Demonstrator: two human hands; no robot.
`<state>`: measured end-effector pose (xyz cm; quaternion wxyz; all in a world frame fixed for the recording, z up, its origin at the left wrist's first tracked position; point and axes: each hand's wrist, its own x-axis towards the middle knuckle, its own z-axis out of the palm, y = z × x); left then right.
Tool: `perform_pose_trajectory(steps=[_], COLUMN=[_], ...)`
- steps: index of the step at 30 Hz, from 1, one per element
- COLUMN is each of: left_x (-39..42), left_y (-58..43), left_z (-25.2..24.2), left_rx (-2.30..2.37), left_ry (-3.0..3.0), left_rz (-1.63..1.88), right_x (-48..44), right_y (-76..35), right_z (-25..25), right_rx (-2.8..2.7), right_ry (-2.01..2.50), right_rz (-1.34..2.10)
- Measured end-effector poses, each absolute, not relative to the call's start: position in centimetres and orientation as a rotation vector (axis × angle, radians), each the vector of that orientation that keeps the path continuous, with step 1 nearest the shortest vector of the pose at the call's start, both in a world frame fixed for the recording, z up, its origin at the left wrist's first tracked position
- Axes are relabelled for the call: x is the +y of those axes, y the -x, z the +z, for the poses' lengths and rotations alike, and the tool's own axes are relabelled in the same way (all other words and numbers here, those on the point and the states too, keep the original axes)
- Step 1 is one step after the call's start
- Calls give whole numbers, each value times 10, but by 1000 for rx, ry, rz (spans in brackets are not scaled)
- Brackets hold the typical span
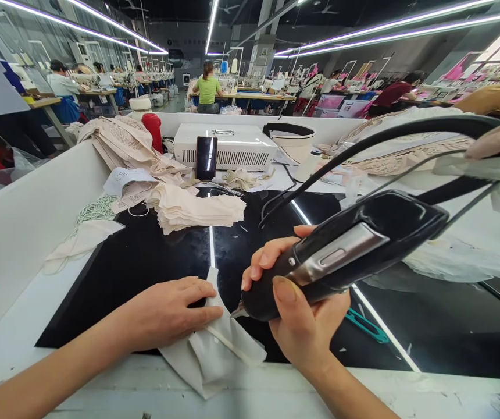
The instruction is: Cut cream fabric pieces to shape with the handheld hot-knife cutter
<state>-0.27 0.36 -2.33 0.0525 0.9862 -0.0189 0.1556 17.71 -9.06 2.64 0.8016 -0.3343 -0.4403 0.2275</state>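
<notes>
A black handheld tool point(341, 250) with a silver side lever slants across the right of centre, my right hand point(297, 302) wrapped round its body. Its small metal tip points down-left and meets or nearly meets a pale fabric piece point(228, 349) at the table's front edge. My left hand point(171, 308) lies palm down on the left side of that fabric, its fingertips pressing near the tip. A thick black cable point(389, 128) arches from the tool's rear area. The fabric is partly folded and hangs over the black surface's front edge.
On the black glossy surface point(102, 291) lie a stack of cream fabric strips point(197, 206) and a teal snipper point(367, 325). Behind stand a phone point(206, 158), a white vented box point(226, 145), a red bottle point(152, 131) and a round container point(293, 142). Green cord point(97, 210) lies left.
</notes>
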Motion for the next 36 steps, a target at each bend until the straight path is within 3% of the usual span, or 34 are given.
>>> perform_pose_trajectory(steps=[36], left_x=[0], left_y=[1], left_z=[-24], left_rx=[84], left_ry=[-2901], left_rz=[445], right_x=[-63], right_y=[-178], right_z=[24], right_rx=[-954], right_ry=[742], right_rz=[419])
